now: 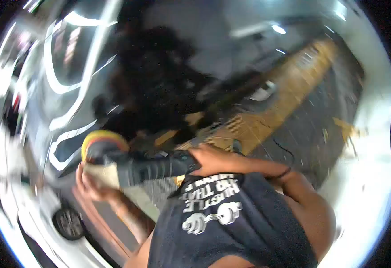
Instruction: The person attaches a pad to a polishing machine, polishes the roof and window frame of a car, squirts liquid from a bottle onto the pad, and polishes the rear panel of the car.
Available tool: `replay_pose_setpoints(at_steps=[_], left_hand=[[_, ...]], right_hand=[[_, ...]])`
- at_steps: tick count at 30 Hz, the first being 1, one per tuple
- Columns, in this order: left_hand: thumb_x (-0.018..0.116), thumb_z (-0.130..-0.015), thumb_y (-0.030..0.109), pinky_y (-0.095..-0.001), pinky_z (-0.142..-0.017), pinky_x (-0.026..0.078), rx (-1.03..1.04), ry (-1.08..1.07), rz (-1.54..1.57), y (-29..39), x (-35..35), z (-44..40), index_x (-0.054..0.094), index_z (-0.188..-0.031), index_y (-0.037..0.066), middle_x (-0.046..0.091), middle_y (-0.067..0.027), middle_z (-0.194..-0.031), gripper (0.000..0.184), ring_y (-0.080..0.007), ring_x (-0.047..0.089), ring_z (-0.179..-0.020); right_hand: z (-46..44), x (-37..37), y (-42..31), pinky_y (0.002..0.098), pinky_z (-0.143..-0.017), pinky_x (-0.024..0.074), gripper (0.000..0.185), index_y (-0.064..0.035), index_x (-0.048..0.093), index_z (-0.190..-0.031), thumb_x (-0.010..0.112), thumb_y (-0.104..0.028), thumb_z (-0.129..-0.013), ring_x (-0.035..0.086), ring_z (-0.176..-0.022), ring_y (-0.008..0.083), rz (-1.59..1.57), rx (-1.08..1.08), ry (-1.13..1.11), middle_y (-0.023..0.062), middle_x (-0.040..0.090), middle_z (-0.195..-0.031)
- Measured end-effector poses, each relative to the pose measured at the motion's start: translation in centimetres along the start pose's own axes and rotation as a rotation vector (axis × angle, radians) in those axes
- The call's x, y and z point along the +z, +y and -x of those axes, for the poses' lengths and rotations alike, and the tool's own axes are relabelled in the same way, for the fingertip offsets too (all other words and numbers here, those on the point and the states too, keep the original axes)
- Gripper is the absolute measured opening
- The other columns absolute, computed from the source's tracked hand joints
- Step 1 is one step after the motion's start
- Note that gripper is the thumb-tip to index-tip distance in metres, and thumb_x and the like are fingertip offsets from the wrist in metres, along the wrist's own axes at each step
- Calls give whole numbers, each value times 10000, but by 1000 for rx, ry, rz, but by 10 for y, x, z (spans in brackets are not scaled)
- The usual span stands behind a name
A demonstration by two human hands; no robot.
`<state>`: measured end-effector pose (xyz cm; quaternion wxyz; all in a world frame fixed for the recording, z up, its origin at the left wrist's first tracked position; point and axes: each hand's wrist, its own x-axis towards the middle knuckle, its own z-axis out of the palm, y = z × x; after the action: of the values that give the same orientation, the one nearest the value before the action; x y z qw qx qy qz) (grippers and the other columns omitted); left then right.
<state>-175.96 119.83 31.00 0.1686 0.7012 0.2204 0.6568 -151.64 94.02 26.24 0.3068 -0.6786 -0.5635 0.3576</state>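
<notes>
A black polisher (pixel 146 170) with a pale section near its head lies sideways in front of my torso. Its round pad (pixel 102 136), yellow at the rim with a reddish layer, is against or just over a glossy black car panel (pixel 155 89); I cannot tell which. At the head end, my left hand (pixel 95 186) wraps around the pale part of the tool. My right hand (pixel 215 159) grips the rear end of the body, close to my shirt. The undersides of both hands are hidden, and the left fingers are slightly blurred.
Bright lights reflect in the dark panel. A yellow strip (pixel 271 123) runs diagonally across the dark floor, with a thin dark cord (pixel 285 149) to its right. A white car with a dark wheel (pixel 68 223) stands at lower left. A white surface (pixel 376 89) borders the right side.
</notes>
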Motion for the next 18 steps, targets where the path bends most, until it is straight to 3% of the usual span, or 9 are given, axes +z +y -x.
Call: replay_pose_setpoints(at_steps=[1, 3, 6, 11, 15, 18], left_hand=[[522, -985, 229, -456, -988, 523, -116, 1, 69, 13, 10, -4, 561, -1248, -111, 648, -292, -1162, 432, -363, 656, -1075], [535, -992, 237, -447, -982, 527, -289, -37, 162, 41, 28, -15, 567, -1259, -101, 642, -282, -1185, 432, -362, 649, -1094], [551, -994, 221, -424, -997, 511, -349, -147, 259, 75, 56, -31, 586, -1234, -121, 650, -273, -1185, 420, -353, 644, -1106], [618, -964, 216, -414, -1009, 491, -325, -334, 443, 83, 83, -60, 613, -1214, -126, 667, -278, -1155, 424, -333, 653, -1055], [636, -958, 267, -408, -984, 502, -245, -457, 404, 135, 118, -78, 649, -1195, -97, 675, -232, -1157, 435, -309, 650, -1055], [595, -956, 301, -436, -1033, 475, -81, -534, 702, 199, 146, -87, 627, -1206, -117, 656, -242, -1226, 489, -334, 626, -1136]], right_hand=[[6, 0, 3, 504, -877, 531, 684, -33, 595, -1253, 805, -387, -706, 651, -1041, 438, 1, -60, 73, 271, 677, -1018], [25, -18, -16, 503, -788, 549, 506, -19, 684, -994, 800, -400, -681, 691, -911, 403, -53, 91, 3, 239, 700, -914], [40, 5, -3, 479, -741, 553, 414, -59, 711, -899, 803, -387, -663, 706, -835, 355, -175, 17, 188, 186, 723, -860], [47, 46, -10, 467, -737, 542, 401, -80, 717, -904, 803, -386, -660, 698, -803, 369, -87, 155, 357, 183, 722, -847], [78, 38, -14, 458, -733, 542, 427, -36, 691, -930, 787, -364, -675, 698, -839, 365, -134, 142, 416, 188, 722, -890], [107, 26, -15, 444, -734, 546, 445, -8, 684, -966, 781, -340, -686, 705, -823, 347, -219, 140, 506, 194, 717, -879]])
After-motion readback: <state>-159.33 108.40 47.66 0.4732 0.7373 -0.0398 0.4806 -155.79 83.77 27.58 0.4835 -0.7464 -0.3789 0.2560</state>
